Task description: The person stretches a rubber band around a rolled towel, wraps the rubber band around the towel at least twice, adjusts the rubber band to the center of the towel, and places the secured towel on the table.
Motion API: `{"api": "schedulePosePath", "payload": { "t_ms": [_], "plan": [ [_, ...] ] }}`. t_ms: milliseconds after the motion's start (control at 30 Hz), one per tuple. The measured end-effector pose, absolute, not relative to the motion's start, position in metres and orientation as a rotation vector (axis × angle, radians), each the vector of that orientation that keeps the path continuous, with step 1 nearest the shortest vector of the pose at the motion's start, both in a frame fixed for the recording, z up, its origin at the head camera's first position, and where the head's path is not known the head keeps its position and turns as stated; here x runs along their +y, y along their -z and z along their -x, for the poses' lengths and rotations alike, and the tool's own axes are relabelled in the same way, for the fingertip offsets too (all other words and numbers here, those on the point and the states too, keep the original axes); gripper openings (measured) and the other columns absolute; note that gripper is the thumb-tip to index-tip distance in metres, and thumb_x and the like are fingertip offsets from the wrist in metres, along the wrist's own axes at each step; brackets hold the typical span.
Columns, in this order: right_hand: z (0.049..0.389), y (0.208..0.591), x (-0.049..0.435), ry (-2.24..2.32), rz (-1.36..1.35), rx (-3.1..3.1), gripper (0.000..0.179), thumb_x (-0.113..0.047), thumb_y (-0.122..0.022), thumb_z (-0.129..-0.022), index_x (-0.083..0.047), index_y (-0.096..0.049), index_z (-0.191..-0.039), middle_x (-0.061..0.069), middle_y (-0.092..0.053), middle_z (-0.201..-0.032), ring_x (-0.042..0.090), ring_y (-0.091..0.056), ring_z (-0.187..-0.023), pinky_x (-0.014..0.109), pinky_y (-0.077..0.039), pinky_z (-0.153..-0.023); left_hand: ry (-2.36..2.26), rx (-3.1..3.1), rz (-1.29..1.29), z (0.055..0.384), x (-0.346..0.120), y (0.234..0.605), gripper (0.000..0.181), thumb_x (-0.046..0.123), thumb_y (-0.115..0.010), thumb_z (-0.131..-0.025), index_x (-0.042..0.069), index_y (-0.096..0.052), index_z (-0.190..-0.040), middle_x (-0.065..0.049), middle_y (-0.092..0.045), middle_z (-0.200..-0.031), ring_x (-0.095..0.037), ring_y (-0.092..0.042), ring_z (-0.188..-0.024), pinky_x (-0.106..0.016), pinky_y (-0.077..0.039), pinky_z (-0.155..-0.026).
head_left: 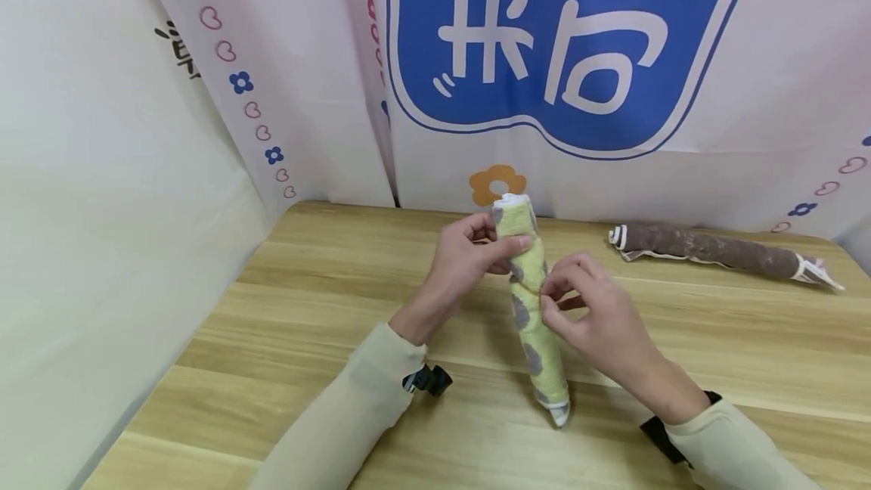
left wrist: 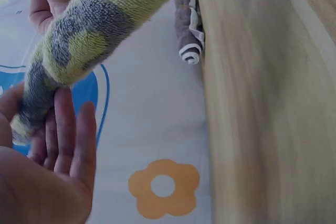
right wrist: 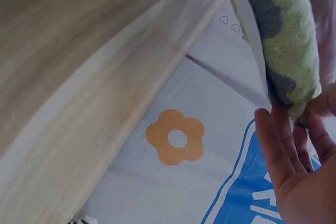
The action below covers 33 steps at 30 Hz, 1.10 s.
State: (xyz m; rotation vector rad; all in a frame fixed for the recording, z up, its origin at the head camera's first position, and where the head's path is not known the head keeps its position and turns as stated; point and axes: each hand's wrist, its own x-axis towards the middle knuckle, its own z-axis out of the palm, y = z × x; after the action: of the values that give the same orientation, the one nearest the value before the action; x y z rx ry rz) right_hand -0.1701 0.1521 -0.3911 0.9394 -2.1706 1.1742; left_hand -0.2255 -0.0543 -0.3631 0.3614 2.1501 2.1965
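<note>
A rolled-up yellow towel (head_left: 537, 335) with grey spots stands tilted over the table, its white-edged coiled end at the top and a pointed corner at the bottom. My left hand (head_left: 463, 257) grips it near the upper end, thumb across the front and fingers behind. Around its middle runs a thin brown rubber band (head_left: 528, 289), which my right hand (head_left: 602, 316) pinches at the towel's right side. In the left wrist view, the towel (left wrist: 113, 17) crosses the upper left above the left fingers. The right wrist view shows the right fingertips (right wrist: 265, 121) close against the towel (right wrist: 289, 45).
A second rolled towel (head_left: 714, 249), brown with white edging, lies at the back right of the wooden table (head_left: 306, 301). Behind the table hangs a white printed cloth (head_left: 327, 97) with a blue sign and an orange flower. Dark camera straps (head_left: 663, 437) sit at the wrists.
</note>
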Motion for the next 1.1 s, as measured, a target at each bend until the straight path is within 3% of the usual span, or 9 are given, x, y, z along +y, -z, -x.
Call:
{"api": "schedulePosePath", "payload": {
  "t_ms": [167,333,567,700,933,1100],
  "plan": [
    [0.171,0.392,0.156,-1.262,-0.839,-2.182,0.028,0.021,-0.072,-0.083,-0.004,-0.067,-0.096,0.001,-0.063,-0.103,0.011,-0.066,-0.085,0.023,-0.061,-0.07,-2.166,1.939,-0.548,0.232,-0.058,0.372,0.039,0.008,-0.075,-0.095,0.0,-0.061,-0.13,-0.013,-0.068,-0.118,-0.02,-0.069,-0.099,-0.039,-0.062,-0.086],
    [0.172,0.394,0.157,-1.281,-0.757,-2.197,0.024,0.017,-0.071,-0.087,-0.002,-0.066,-0.101,0.003,-0.064,-0.107,0.01,-0.065,-0.089,0.021,-0.06,-0.072,-2.169,1.826,-0.619,0.234,-0.059,0.376,0.043,-0.002,-0.073,-0.094,-0.001,-0.055,-0.133,-0.018,-0.071,-0.119,-0.019,-0.072,-0.099,-0.04,-0.062,-0.087],
    [0.172,0.394,0.154,-1.058,-0.851,-2.105,0.027,0.009,-0.084,-0.083,0.003,-0.069,-0.104,0.013,-0.064,-0.111,0.022,-0.07,-0.092,0.021,-0.059,-0.079,-2.263,1.948,-0.551,0.231,-0.051,0.374,0.042,-0.002,-0.082,-0.089,0.003,-0.057,-0.123,-0.01,-0.072,-0.102,-0.017,-0.069,-0.092,-0.036,-0.063,-0.081],
    [0.172,0.395,0.154,-0.999,-0.869,-2.103,0.02,0.004,-0.083,-0.087,0.0,-0.072,-0.103,0.014,-0.065,-0.111,0.026,-0.071,-0.091,0.018,-0.057,-0.081,-2.238,2.092,-0.48,0.227,-0.048,0.372,0.045,0.004,-0.087,-0.087,0.003,-0.063,-0.125,-0.011,-0.074,-0.098,-0.017,-0.07,-0.088,-0.035,-0.063,-0.077],
    [0.175,0.398,0.155,-0.939,-0.89,-2.086,0.035,0.009,-0.081,-0.082,0.0,-0.076,-0.116,0.014,-0.067,-0.109,0.024,-0.074,-0.081,0.02,-0.059,-0.072,-2.178,2.195,-0.294,0.22,-0.044,0.369,0.037,0.013,-0.091,-0.085,0.002,-0.071,-0.114,-0.009,-0.074,-0.095,-0.017,-0.07,-0.078,-0.041,-0.064,-0.073],
    [0.175,0.397,0.155,-0.881,-0.887,-2.093,0.033,0.009,-0.08,-0.081,-0.003,-0.08,-0.112,0.011,-0.067,-0.107,0.021,-0.07,-0.078,0.018,-0.056,-0.065,-2.21,2.185,-0.168,0.217,-0.04,0.368,0.032,0.012,-0.09,-0.084,0.002,-0.071,-0.108,-0.008,-0.074,-0.09,-0.017,-0.069,-0.072,-0.038,-0.063,-0.068]
  ]
}}
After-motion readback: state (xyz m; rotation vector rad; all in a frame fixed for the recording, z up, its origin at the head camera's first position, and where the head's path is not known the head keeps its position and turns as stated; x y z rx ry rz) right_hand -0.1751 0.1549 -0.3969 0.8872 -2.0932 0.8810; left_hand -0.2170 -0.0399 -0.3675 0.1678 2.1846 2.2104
